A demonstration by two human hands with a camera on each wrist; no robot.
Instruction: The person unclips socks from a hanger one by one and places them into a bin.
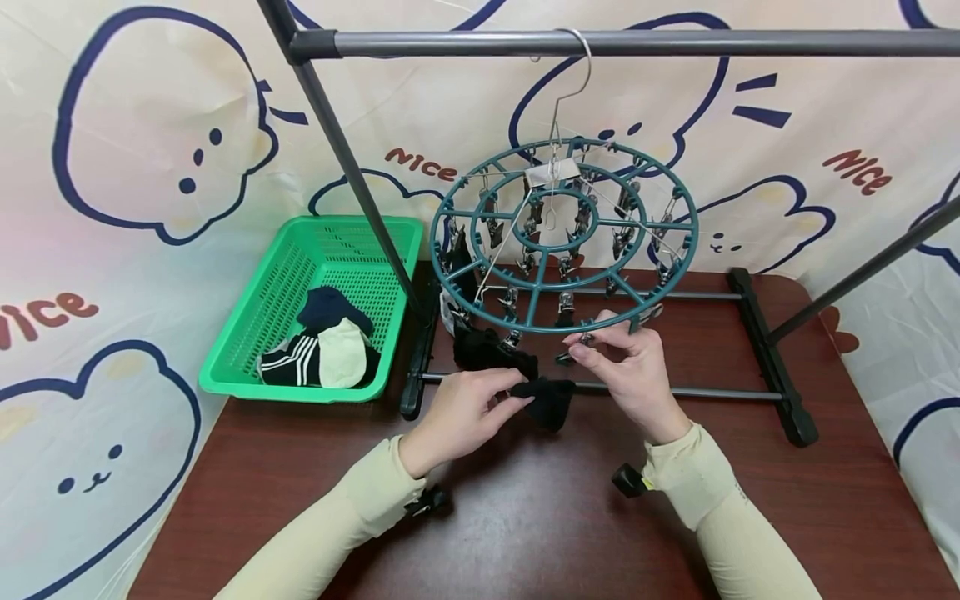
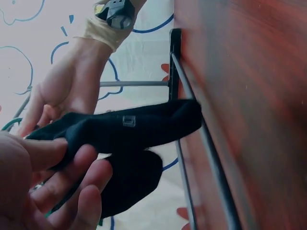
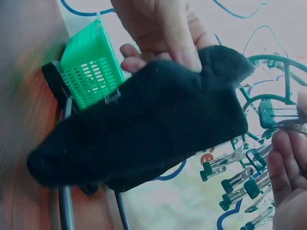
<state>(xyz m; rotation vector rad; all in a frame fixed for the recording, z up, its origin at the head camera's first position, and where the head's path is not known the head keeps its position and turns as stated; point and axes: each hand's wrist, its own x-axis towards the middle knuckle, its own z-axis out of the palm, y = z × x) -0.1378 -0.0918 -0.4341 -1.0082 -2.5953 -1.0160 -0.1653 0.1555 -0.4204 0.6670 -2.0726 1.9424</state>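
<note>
In the head view my left hand pinches a black sock between thumb and fingers, below the front rim of a round green clip hanger. The same sock fills the middle of the right wrist view, its foot hanging down toward the left. My right hand holds a metal clip with a green tip between thumb and fingers, close to the sock's upper end. Just left of it, another black sock hangs from the hanger.
The hanger hooks over a grey rack bar, whose legs stand on the brown table. A green basket at the left holds several socks. Several clips dangle under the hanger.
</note>
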